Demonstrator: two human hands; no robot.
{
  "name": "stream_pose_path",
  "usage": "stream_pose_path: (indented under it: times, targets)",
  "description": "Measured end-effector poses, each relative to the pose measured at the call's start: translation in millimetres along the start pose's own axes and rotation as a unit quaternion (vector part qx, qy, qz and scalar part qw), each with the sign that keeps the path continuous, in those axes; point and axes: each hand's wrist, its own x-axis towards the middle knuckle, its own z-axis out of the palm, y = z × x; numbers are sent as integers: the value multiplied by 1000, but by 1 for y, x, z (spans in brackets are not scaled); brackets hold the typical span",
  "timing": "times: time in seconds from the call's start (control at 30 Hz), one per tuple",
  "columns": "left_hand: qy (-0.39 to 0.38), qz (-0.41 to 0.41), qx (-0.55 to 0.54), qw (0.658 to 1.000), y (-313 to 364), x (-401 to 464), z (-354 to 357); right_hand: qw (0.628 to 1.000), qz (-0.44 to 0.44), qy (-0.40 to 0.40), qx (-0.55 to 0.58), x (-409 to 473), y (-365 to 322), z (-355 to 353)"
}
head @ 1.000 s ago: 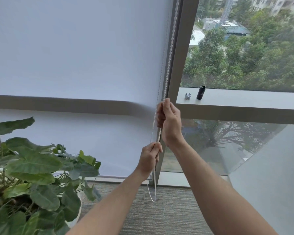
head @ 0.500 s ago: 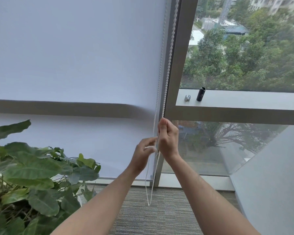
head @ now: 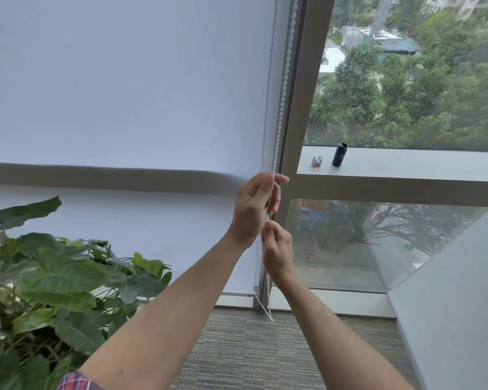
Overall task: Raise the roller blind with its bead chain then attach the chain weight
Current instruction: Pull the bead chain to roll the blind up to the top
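Since half a second ago, your left hand (head: 251, 209) has climbed above the right and now closes its fingers round the bead chain (head: 283, 88) near the horizontal window bar, while your right hand (head: 276, 253) has dropped beneath it. A leafy potted plant (head: 54, 280) crowds the lower left, clear of the chain. On the window ledge (head: 406, 161) to the right stand a black cylinder (head: 339, 154) and, just beside it, a small silver clip (head: 317, 161), both well apart from your hands. Both forearms reach up from below, the left crossing in front of the blind's edge. Your right hand pinches the chain between thumb and curled fingers. The white roller blind (head: 124, 94) covers the left pane down almost to the sill, and the chain's loop hangs just over the carpet (head: 251, 356).
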Motion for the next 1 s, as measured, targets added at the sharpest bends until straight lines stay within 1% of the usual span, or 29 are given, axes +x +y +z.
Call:
stream_pose_path:
  times: [0.07, 0.17, 0.23, 0.3, 0.37, 0.47, 0.53, 0.6, 0.67, 0.73, 0.77, 1.0]
  targets:
    - [26, -27, 10, 999, -6, -4, 4, 1000, 19, -20, 12, -3, 6, 0]
    - [71, -48, 20, 996, -15, -10, 4, 993, 66, -78, 52, -10, 17, -1]
    - [81, -55, 28, 995, -19, -13, 3, 983, 100, -123, 90, -9, 22, -7]
    - [80, -61, 29, 994, -22, -15, 4, 980, 112, -143, 82, -1, 22, -16]
    - [74, -69, 27, 995, -28, -19, 8, 984, 114, -125, 63, 12, 16, -27]
    - [56, -83, 22, 995, -45, -26, 11, 989, 124, -58, 47, 33, -8, -39]
    - [46, -93, 30, 994, -58, -33, 10, 991, 114, -32, 66, 45, -30, -41]
    - [51, -111, 40, 992, -69, -40, 6, 989, 81, -40, 121, 55, -55, -40]
    - [55, -127, 47, 989, -78, -46, 1, 982, 31, -74, 173, 58, -78, -36]
    - [56, -139, 54, 987, -83, -48, -2, 975, -7, -98, 198, 57, -93, -28]
    - [57, -143, 57, 987, -84, -48, -3, 975, -19, -97, 197, 55, -97, -24]
    - [24, -144, 71, 987, -83, -49, -3, 982, -58, -1, 179, 46, -95, -13]
